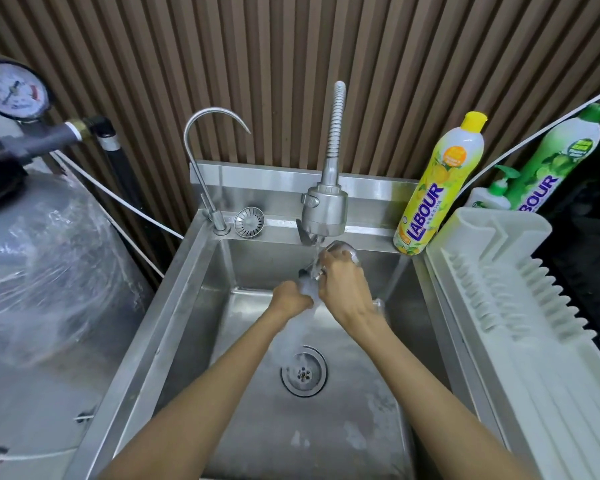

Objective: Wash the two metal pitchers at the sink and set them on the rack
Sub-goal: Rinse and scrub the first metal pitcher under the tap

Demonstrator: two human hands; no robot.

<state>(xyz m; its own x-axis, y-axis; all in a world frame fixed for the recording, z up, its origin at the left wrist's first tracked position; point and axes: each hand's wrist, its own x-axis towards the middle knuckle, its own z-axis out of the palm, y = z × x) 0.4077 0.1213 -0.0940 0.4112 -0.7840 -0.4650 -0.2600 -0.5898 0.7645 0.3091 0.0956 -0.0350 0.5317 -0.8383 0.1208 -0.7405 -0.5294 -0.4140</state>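
Note:
A small metal pitcher (343, 250) is held tilted under the running stream of the spray faucet (324, 209), over the steel sink (201, 306). My right hand (342, 289) wraps over the pitcher's body from above. My left hand (291, 299) is closed on its lower end, where water runs over both hands. Most of the pitcher is hidden by my fingers and the water. A shiny metal edge (379, 303) shows just behind my right wrist; I cannot tell what it is. The white dish rack (499, 271) stands to the right of the sink with nothing on it.
A curved thin tap (205, 140) and a loose strainer (249, 221) sit on the sink's back ledge. Yellow (440, 188) and green (555, 161) dish soap bottles stand at the back right. A plastic-wrapped tank (49, 254) with a pressure gauge (13, 90) is on the left. The drain (303, 372) lies below my hands.

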